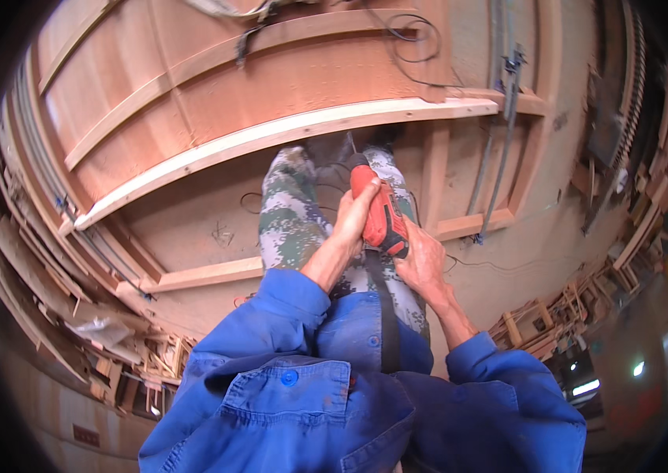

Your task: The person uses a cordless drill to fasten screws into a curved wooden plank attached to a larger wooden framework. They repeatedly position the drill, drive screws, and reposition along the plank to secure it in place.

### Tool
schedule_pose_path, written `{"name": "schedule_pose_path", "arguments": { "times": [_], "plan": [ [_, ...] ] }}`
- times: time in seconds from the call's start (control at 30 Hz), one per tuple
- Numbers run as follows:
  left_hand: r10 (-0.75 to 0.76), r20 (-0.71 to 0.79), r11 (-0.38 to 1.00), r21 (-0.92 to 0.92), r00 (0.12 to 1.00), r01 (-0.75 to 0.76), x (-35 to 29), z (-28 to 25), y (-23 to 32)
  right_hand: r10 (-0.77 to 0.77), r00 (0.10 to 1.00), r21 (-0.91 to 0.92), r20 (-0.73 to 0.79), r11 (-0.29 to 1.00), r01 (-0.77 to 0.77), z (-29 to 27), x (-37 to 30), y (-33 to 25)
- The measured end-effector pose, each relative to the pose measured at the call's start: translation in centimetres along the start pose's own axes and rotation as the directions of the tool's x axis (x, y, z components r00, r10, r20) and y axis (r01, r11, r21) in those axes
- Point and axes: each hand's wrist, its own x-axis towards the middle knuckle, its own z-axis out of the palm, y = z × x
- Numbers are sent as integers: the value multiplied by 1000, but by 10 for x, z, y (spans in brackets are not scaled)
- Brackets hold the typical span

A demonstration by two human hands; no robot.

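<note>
A red and black power drill (382,214) is held in front of my body with both hands, its thin bit pointing away from me toward a pale wooden rail (302,124). My left hand (356,217) wraps round the drill's front part from the left, thumb along its top. Behind it, my right hand (422,264) closes round the rear and handle, which is mostly hidden under the body. The bit tip appears just short of the rail's near edge; whether it touches anything I cannot tell.
Reddish wooden panels (247,87) with cross battens lie beyond the rail. Metal bar clamps (505,134) span the frame at right, and others (74,211) at left. A black cable (428,47) loops on the far panel. Timber offcuts (547,315) pile up at both sides.
</note>
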Motion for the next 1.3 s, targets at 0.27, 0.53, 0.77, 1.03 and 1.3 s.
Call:
{"name": "schedule_pose_path", "arguments": {
  "times": [0.27, 0.53, 0.77, 1.03, 1.3],
  "plan": [
    [-41, 34, 996, 86, 999, 38, 107, 99, -60, 161, 985, 187, -63, 971, -147, -25, 35, 121],
    [-28, -47, 995, 94, 998, 32, 160, 134, -88, 139, 990, 240, 11, 961, -138, -25, 75, 201],
    [-24, -107, 984, 174, 994, 43, 176, 136, -85, 109, 994, 261, 2, 960, -106, -17, 88, 219],
    [-54, -25, 998, 32, 998, 55, 212, 125, -71, 109, 990, 104, 94, 987, -119, -25, 126, 213],
    [-179, -176, 970, 130, 968, 203, 232, 120, -42, 73, 979, -181, 192, 983, -38, -40, 173, 198]
  ]
}}
